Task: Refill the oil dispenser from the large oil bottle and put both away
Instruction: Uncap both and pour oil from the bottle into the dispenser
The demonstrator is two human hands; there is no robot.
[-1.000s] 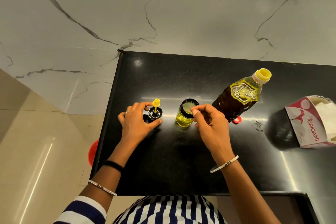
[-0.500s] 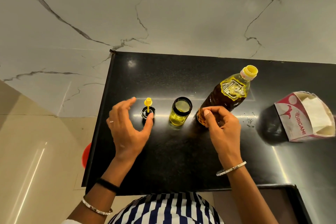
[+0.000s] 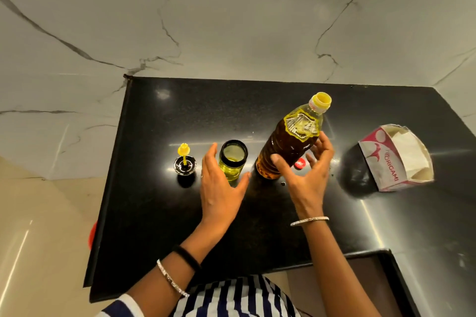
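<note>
The large oil bottle (image 3: 288, 144) stands uncapped on the black counter (image 3: 154, 213), its yellow neck (image 3: 322, 101) open. Its red cap (image 3: 300, 163) lies at its base. My right hand (image 3: 306, 177) cups the bottle's lower part: the thumb touches its front, and the spread fingers hover at its right side. The small glass dispenser jar (image 3: 233, 159) stands open with some yellow oil inside. My left hand (image 3: 219, 188) is open just in front of the jar, fingers straight at the jar's left. The dispenser's black lid with yellow spout (image 3: 185, 162) sits to the left.
A pink and white tissue box (image 3: 396, 159) lies on the right of the counter. A marble wall rises behind. The counter's left edge drops to the floor, where a red object (image 3: 92, 237) peeks out.
My left hand let go of the lid and moved right to the jar. My right hand left the jar's rim and reached around the large bottle.
</note>
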